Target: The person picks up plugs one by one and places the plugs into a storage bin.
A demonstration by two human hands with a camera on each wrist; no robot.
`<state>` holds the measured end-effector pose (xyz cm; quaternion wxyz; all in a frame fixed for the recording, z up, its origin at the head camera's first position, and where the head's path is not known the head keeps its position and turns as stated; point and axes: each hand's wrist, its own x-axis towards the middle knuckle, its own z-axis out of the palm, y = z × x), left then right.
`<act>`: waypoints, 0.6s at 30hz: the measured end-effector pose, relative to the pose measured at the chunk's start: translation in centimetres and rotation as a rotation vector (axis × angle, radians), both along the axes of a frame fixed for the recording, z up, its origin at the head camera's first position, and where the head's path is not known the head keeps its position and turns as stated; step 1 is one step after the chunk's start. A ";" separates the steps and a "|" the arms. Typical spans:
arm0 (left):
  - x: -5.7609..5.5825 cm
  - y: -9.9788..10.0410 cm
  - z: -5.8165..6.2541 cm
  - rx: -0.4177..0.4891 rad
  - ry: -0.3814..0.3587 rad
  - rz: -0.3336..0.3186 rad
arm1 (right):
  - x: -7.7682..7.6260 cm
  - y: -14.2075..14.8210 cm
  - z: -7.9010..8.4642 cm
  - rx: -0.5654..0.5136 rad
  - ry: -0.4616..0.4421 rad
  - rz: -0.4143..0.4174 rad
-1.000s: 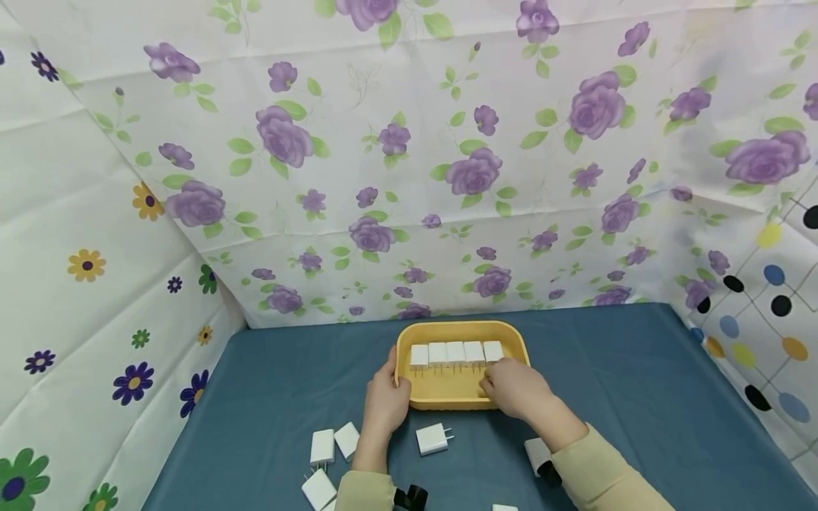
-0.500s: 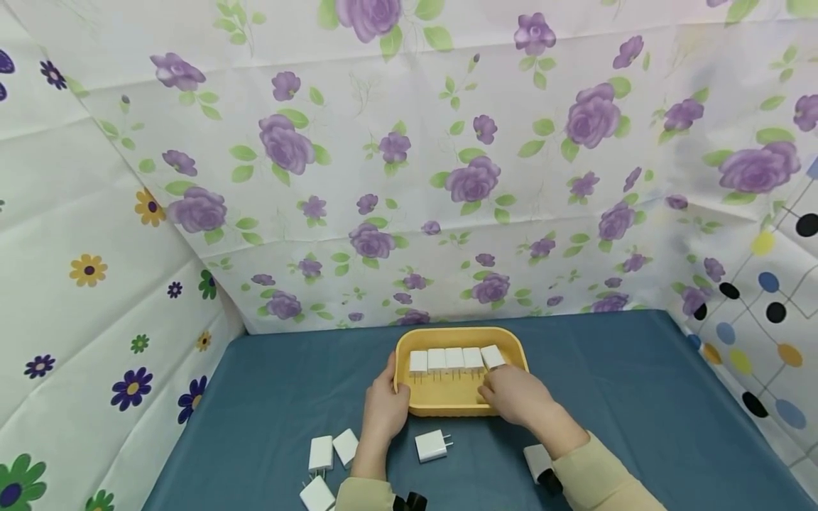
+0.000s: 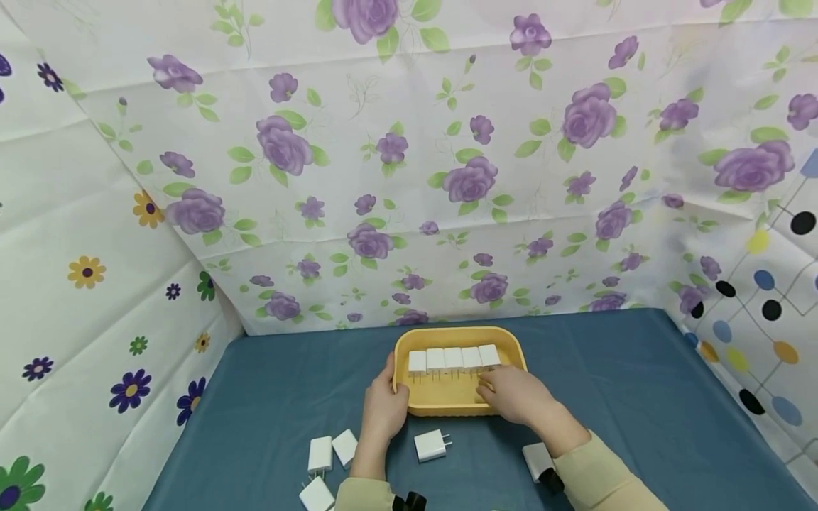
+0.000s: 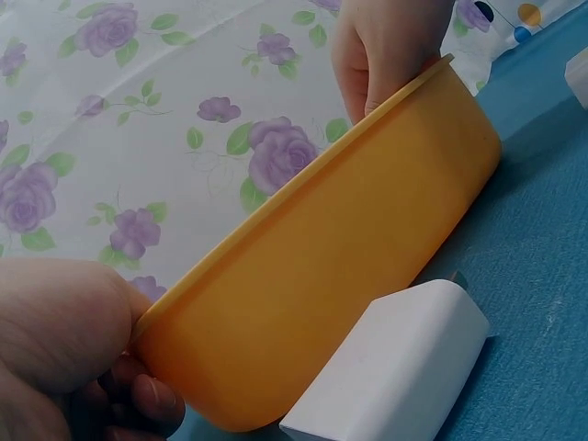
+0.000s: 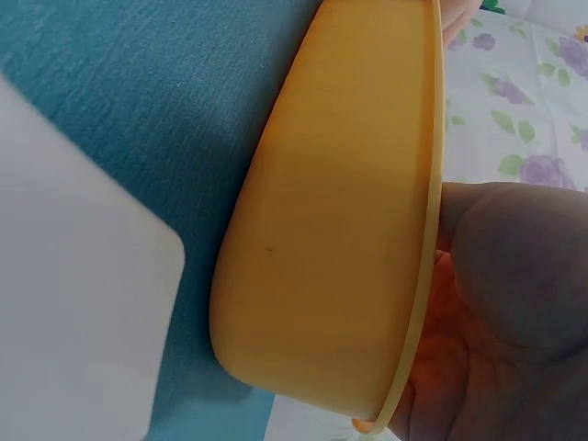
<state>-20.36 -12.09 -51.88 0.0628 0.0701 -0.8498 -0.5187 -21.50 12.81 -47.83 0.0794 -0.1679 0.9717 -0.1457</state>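
Note:
A yellow plastic tray [image 3: 450,411] stands on the table in the head view. Inside it, several white plug chargers [image 3: 453,357] form a row along the back, prongs toward the front. My left hand [image 3: 385,404] grips the tray's left side, thumb over the rim; the left wrist view shows its fingers curled under the edge. My right hand [image 3: 517,394] reaches over the front right rim, with curled fingers at the lower end of the rightmost charger [image 3: 489,354]. The tray wall hides those fingertips in the right wrist view.
A single charger [image 3: 431,446] lies before the tray. Several more sit left of my left forearm, including one charger [image 3: 321,454] and another charger [image 3: 345,448]. A further charger [image 3: 537,460] lies beside my right wrist. Patterned cloth [image 3: 409,177] borders the blue tabletop [image 3: 275,397].
The rightmost charger tilted half a second ago and now stands straight against its neighbour in the row. My right hand shifted slightly with it; my left hand stays on the tray.

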 end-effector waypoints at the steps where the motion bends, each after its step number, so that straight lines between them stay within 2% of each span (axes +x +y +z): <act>1: 0.0 0.0 0.0 0.000 0.000 0.000 | 0.0 0.0 0.0 -0.008 -0.006 -0.003; 8: 0.1 0.0 -0.3 -0.008 0.005 -0.005 | 0.1 0.5 -0.3 -0.101 -0.024 0.000; 13: 0.1 -0.1 -0.3 -0.011 -0.005 -0.003 | 0.4 1.7 -0.3 -0.282 -0.028 0.079; 18: 0.0 -0.1 -0.1 -0.002 -0.009 -0.009 | 1.5 3.3 0.8 -0.484 -0.008 0.122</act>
